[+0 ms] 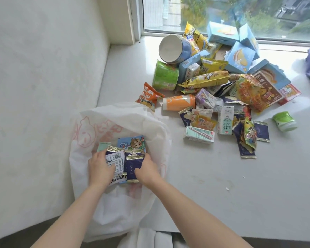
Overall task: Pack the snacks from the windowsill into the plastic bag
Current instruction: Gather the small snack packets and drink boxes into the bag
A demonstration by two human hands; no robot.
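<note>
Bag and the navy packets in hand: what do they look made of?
Plastic bag: thin, translucent white film, softly wrinkled, red print showing through. Navy packets: probably glossy foil laminate, going by gold crimped end seals and sheen.

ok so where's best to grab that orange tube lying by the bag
Probably round the middle of the orange tube, from above: it lies on its side, long axis left to right, top bare, an orange packet by its left end, a purple carton by its right.
</note>
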